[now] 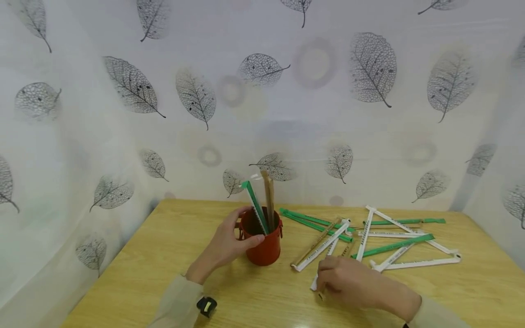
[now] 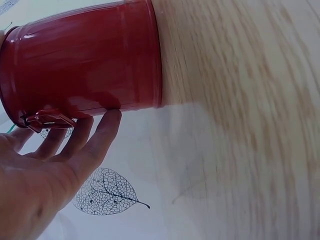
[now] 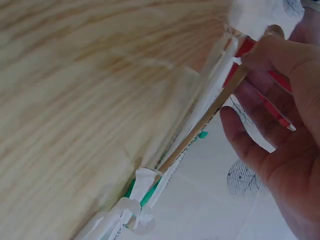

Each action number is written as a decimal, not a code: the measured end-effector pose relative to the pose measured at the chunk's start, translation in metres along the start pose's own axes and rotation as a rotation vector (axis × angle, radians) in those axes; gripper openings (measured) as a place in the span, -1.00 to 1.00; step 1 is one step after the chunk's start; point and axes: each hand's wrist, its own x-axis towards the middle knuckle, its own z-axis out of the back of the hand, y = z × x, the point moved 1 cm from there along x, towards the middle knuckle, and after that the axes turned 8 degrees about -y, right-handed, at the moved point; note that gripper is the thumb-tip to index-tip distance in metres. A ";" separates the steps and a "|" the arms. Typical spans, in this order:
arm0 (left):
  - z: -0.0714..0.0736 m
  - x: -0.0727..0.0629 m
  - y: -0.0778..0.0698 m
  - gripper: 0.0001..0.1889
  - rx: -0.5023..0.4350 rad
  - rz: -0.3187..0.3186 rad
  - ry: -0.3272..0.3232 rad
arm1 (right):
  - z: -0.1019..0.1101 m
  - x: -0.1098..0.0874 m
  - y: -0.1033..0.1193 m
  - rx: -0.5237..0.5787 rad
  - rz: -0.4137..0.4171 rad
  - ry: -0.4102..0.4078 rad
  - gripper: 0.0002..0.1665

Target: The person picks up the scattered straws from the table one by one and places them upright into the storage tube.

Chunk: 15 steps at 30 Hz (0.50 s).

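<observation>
My left hand [image 1: 229, 241] grips a small red metal bucket [image 1: 262, 250] that stands upright on the table, fingers around its far left side and thumb across the near rim. Inside the bucket lean a green wrapped stick [image 1: 256, 207] and brown wrapped sticks [image 1: 269, 196]. In the left wrist view the fingers press the bucket's wall [image 2: 90, 60] beside a handle lug [image 2: 50, 119]. My right hand [image 1: 352, 280] is low over the near edge of the loose sticks. Between its thumb and index finger it pinches a brown wrapped stick [image 3: 210, 112].
To the right of the bucket, white sticks [image 1: 418, 264], green sticks [image 1: 393, 246] and a brown stick [image 1: 316, 241] with printed wrappers lie crossed in a loose pile. Behind the wooden table [image 1: 135, 278] hangs a leaf-patterned cloth [image 1: 287, 114].
</observation>
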 end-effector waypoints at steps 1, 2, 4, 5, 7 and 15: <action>0.000 0.000 0.000 -0.19 -0.001 0.001 0.000 | 0.001 0.001 -0.001 0.018 0.001 -0.036 -0.53; 0.000 0.000 -0.001 -0.19 -0.003 0.001 0.000 | 0.004 0.002 -0.002 0.038 0.001 -0.072 -0.50; -0.001 0.000 -0.002 -0.19 -0.006 -0.001 0.002 | 0.010 0.004 -0.005 0.090 -0.015 -0.143 -0.57; -0.001 -0.001 -0.002 -0.19 -0.008 0.000 0.002 | 0.014 0.006 -0.006 0.110 -0.018 -0.180 -0.65; -0.002 0.000 -0.003 -0.19 -0.015 -0.001 0.001 | 0.022 0.009 -0.009 0.142 -0.036 -0.258 -0.85; -0.006 0.000 -0.006 -0.18 -0.014 0.007 0.009 | 0.052 0.020 -0.025 0.083 -0.056 -0.598 -0.60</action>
